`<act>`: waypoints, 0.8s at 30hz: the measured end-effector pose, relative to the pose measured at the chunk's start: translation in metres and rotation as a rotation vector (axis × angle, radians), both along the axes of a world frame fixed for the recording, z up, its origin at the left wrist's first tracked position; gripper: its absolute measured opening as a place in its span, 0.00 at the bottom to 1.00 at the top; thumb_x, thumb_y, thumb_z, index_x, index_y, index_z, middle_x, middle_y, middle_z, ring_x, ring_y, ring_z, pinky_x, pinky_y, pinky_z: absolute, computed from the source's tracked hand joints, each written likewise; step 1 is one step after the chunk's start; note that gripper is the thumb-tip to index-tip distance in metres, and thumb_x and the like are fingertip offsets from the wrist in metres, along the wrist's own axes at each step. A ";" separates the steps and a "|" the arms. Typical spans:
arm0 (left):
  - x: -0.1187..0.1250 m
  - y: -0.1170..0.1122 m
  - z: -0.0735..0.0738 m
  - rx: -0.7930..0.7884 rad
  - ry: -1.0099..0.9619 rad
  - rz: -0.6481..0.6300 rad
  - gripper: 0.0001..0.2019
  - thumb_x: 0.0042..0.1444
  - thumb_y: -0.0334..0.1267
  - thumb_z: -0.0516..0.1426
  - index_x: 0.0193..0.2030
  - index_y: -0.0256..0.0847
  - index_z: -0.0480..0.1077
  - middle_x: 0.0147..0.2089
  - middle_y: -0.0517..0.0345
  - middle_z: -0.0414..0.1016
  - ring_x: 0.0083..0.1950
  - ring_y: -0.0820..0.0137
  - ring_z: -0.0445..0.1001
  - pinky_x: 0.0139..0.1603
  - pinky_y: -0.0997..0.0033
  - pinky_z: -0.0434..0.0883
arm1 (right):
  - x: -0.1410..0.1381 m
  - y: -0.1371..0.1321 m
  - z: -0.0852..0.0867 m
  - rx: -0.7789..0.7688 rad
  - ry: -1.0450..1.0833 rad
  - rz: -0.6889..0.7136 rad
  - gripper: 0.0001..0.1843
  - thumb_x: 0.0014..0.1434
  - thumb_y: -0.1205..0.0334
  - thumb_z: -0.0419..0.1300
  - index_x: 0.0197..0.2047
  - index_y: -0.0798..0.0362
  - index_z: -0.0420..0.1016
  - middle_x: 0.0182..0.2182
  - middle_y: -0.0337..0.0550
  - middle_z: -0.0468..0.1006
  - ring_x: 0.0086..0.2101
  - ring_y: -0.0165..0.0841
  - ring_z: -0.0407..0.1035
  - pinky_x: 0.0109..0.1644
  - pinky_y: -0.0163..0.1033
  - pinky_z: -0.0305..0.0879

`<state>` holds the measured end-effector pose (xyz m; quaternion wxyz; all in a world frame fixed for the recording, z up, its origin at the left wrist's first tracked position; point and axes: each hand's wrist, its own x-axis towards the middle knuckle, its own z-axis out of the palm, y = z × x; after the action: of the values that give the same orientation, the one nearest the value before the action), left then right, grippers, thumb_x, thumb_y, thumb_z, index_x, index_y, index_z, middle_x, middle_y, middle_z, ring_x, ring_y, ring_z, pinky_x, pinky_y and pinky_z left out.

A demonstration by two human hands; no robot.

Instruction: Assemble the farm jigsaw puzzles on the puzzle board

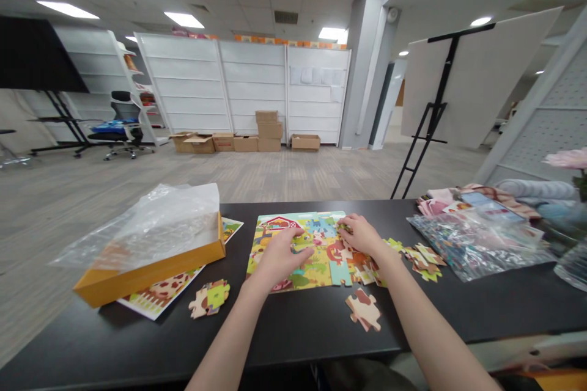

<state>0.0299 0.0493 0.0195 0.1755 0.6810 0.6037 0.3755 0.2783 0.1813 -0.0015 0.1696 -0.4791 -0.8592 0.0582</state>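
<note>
Two bare hands are working over a farm puzzle of flat card pieces

The farm puzzle (316,276) is lying in the middle of the black table (298,333), between the two hands, and it is showing a red barn and bright green and yellow areas. The left hand (282,256) is holding nothing that I can see; its thumb and fingers are standing apart above the picture. The right hand (361,235) is bending its fingers at the upper right edge, where something small and greenish is showing near the fingertips; whether they are gripping it, I cannot tell.

A pale blue piece (340,273) with rounded knobs is lying at the near edge. Loose pieces are forming a left pile (210,298), a near pile (364,311) in brown and cream, and a right pile (425,261), partly overlapping.

On the left, a yellow box (158,273) with straight walls is carrying wrinkled, transparent film (153,223), and it is covering much of a glossy printed sheet (165,293). On the right, a shiny clear bag (481,250) is enclosing many small colourful bits, too blurred to name. The left hand is hiding part of the barn side, and the right wrist is covering some pieces. Both forearms are being cut off by the lower border.
</note>
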 end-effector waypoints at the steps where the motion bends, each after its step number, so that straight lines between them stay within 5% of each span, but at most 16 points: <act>1: 0.004 0.004 0.001 0.032 0.073 -0.002 0.21 0.55 0.47 0.63 0.54 0.40 0.74 0.55 0.46 0.77 0.57 0.54 0.72 0.60 0.54 0.68 | 0.001 0.001 0.000 -0.003 0.005 0.008 0.15 0.65 0.59 0.56 0.51 0.51 0.79 0.49 0.50 0.76 0.48 0.40 0.70 0.56 0.41 0.61; 5: 0.028 0.034 0.007 0.110 0.295 -0.080 0.20 0.58 0.45 0.61 0.55 0.41 0.73 0.54 0.47 0.77 0.60 0.53 0.68 0.61 0.55 0.66 | 0.004 0.003 -0.002 -0.004 0.008 0.007 0.17 0.64 0.64 0.55 0.54 0.54 0.76 0.50 0.51 0.77 0.49 0.40 0.70 0.54 0.39 0.62; 12: 0.058 0.085 0.001 -0.003 0.441 -0.167 0.18 0.57 0.40 0.60 0.55 0.41 0.73 0.54 0.46 0.78 0.57 0.51 0.72 0.57 0.53 0.68 | 0.005 0.002 -0.002 0.001 0.010 0.012 0.17 0.63 0.68 0.55 0.53 0.53 0.77 0.50 0.50 0.78 0.50 0.40 0.70 0.54 0.39 0.62; 17: 0.057 0.094 -0.010 -0.007 0.413 -0.174 0.15 0.59 0.43 0.60 0.50 0.42 0.76 0.51 0.48 0.80 0.54 0.54 0.75 0.57 0.56 0.68 | 0.004 0.001 0.002 -0.005 -0.013 0.014 0.18 0.63 0.67 0.55 0.54 0.53 0.78 0.51 0.50 0.78 0.50 0.41 0.70 0.55 0.40 0.62; 24: 0.058 0.096 -0.007 0.011 0.419 -0.219 0.12 0.60 0.44 0.60 0.48 0.44 0.78 0.51 0.51 0.80 0.53 0.57 0.76 0.56 0.60 0.68 | 0.004 0.001 0.003 -0.010 -0.019 0.016 0.17 0.63 0.66 0.55 0.53 0.52 0.78 0.52 0.49 0.78 0.50 0.41 0.71 0.55 0.40 0.63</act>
<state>0.0877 0.1448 0.0127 0.0823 0.8064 0.5474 0.2081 0.2820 0.1820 0.0015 0.1587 -0.4735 -0.8644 0.0591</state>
